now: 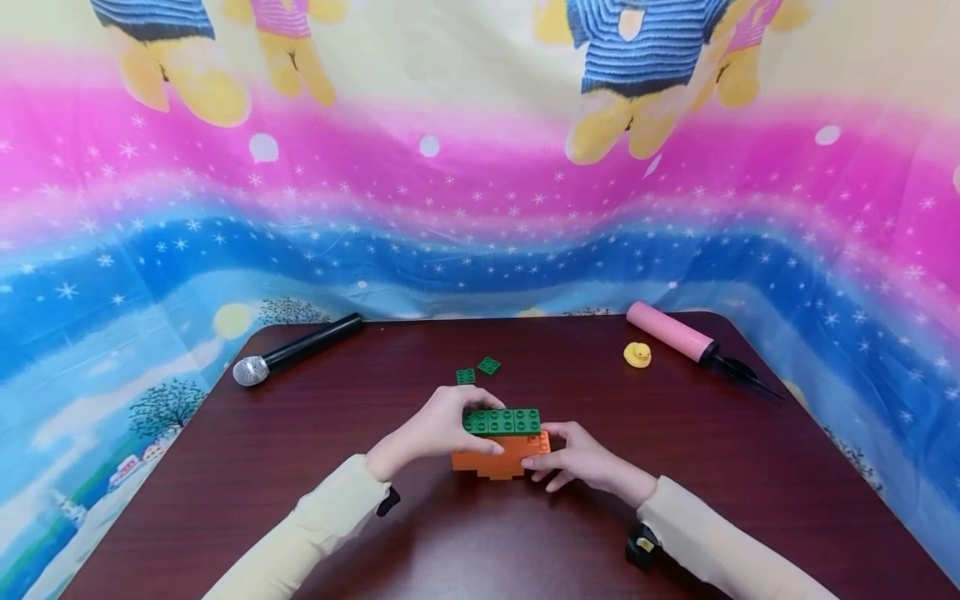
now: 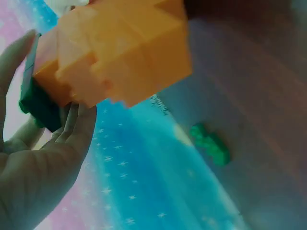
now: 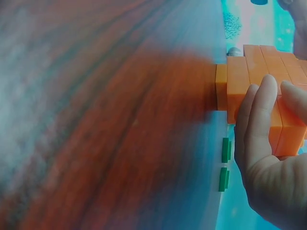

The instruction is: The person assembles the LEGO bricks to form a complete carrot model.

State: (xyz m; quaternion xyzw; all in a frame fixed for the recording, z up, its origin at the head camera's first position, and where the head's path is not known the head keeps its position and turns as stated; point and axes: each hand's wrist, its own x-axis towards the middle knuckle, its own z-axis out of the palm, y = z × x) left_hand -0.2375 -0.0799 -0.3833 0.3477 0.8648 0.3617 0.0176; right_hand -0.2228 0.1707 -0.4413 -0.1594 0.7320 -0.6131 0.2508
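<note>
A stepped block build of orange toy bricks (image 1: 504,465) stands on the table in front of me, narrower at its foot. Along its top lies a row of green building bricks (image 1: 513,422), studs up. My left hand (image 1: 441,423) grips the green row from the left, fingers behind and thumb across the front; the left wrist view shows the green bricks (image 2: 42,108) between thumb and fingers. At the right end, my right hand (image 1: 583,458) holds the orange build between thumb and fingers. Its fingers (image 3: 259,120) lie along the orange side in the right wrist view.
Two small green bricks, one (image 1: 465,377) beside the other (image 1: 489,366), lie behind the build. A black microphone (image 1: 300,350) is at the back left. Back right are a yellow rubber duck (image 1: 637,355) and a pink hand pump (image 1: 671,332). A printed cloth (image 1: 480,183) hangs behind the table.
</note>
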